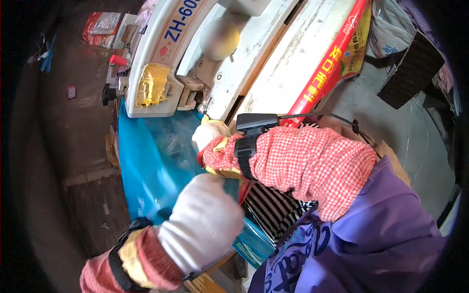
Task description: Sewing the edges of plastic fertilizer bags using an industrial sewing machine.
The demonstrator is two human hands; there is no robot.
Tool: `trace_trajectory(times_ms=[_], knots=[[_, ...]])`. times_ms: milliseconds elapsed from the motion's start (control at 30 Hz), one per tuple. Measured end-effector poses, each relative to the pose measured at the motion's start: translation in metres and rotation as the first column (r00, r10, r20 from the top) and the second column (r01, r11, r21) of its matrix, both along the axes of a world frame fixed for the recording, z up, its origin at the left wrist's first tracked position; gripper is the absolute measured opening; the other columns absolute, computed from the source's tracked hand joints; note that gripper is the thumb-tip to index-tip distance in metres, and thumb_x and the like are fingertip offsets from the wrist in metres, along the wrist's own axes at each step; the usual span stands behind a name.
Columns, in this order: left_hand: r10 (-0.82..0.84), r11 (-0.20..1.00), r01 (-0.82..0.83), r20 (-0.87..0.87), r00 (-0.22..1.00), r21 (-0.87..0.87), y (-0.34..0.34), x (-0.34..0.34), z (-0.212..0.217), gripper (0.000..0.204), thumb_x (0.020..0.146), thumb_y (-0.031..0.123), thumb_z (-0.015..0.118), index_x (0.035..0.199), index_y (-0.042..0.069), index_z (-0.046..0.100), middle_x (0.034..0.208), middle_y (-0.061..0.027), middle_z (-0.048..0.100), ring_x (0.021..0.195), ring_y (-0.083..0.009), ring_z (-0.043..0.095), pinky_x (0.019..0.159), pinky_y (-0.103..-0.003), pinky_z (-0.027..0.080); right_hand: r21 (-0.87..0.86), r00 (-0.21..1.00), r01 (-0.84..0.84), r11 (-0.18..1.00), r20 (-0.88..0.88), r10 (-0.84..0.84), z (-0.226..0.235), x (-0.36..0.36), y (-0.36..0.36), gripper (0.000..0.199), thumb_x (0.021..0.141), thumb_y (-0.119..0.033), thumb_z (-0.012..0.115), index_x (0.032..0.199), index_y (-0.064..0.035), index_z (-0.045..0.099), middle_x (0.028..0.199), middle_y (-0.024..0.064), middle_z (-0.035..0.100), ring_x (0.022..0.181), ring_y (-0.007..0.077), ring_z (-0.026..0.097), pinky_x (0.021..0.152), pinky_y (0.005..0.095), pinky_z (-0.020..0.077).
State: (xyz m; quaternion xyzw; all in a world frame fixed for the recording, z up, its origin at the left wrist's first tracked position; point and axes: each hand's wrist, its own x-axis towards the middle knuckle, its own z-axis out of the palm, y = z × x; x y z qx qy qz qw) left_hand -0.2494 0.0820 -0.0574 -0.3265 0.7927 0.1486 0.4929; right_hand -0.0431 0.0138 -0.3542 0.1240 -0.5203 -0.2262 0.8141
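Across the worktable and over its near edge lies a shiny blue plastic sheet point(146, 151). It runs beneath the head of a white sewing machine point(168, 49), close to the presser foot area. My right hand point(210, 135), in a white glove, rests at the sheet's right side just below the presser foot, with a small yellow patch at its tip; its fingers are mostly hidden. Nearer to me, my left hand point(202, 215), also in a white glove, is over the sheet with its back up. Its fingers are turned under and blurred, so any hold is hidden.
A gold patch point(153, 84) covers part of the machine head. A red and yellow printed bag point(327, 78) lines the right table edge. Further right are a grey bag point(388, 29) and a dark flat panel point(410, 71). A cable point(322, 115) runs from my right wrist's black device point(256, 122).
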Motion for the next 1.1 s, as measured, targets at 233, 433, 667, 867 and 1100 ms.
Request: trace_trajectory(times_ms=[233,433,667,867,1100], knots=[[0.219,0.965,-0.247,-0.245,0.944,-0.090,0.032,-0.002,-0.040,0.006,0.070,0.020,0.057,0.068,0.014,0.057,0.058,-0.0026,0.054,0.060,-0.0217,0.060,0.049,-0.034,0.045,-0.065,0.219,-0.917,0.395,0.745,0.630,0.060,-0.039,0.031,0.034,0.075,-0.040,0.057,0.054,-0.0128,0.052,0.052,0.0033,0.049,0.046,0.0247,0.048,0.049,0.0394,0.0410],[0.270,0.954,-0.293,-0.230,0.935,-0.070,0.008,0.003,-0.034,0.010,0.070,0.013,0.056,0.078,0.007,0.054,0.059,-0.0086,0.056,0.059,-0.0277,0.061,0.050,-0.038,0.048,-0.128,-0.083,-0.982,0.137,0.952,0.293,0.090,-0.045,0.023,0.026,0.075,-0.035,0.058,0.062,-0.0126,0.057,0.059,0.0028,0.054,0.053,0.0232,0.053,0.053,0.0382,0.0441],[0.136,0.942,-0.147,-0.057,0.989,-0.300,-0.029,0.036,0.036,0.030,0.066,0.026,0.068,0.090,0.010,0.062,0.061,-0.0083,0.056,0.067,-0.0271,0.059,0.062,-0.039,0.046,-0.309,-0.277,-0.946,-0.098,0.928,-0.247,0.095,-0.083,0.020,0.019,0.075,-0.030,0.058,0.071,-0.0124,0.064,0.068,0.0022,0.061,0.062,0.0215,0.059,0.058,0.0369,0.0478],[0.175,0.980,-0.201,-0.476,0.862,-0.005,-0.001,0.065,0.043,0.017,0.063,0.026,0.069,0.067,0.012,0.059,0.053,-0.0063,0.050,0.053,-0.0282,0.052,0.054,-0.038,0.043,-0.543,-0.279,-0.811,-0.216,0.685,-0.673,0.103,-0.125,0.021,0.017,0.076,-0.025,0.059,0.079,-0.0122,0.070,0.075,0.0016,0.066,0.069,0.0200,0.064,0.062,0.0357,0.0509],[0.230,0.934,-0.302,-0.323,0.918,-0.192,0.030,0.042,-0.048,0.012,0.072,0.021,0.058,0.068,0.011,0.060,0.059,-0.0087,0.057,0.059,-0.0280,0.061,0.054,-0.037,0.048,-0.596,-0.474,-0.803,-0.004,0.642,-0.602,0.124,-0.113,0.018,0.017,0.072,-0.022,0.058,0.077,-0.0145,0.071,0.077,0.0036,0.068,0.069,0.0204,0.065,0.056,0.0404,0.0498]])
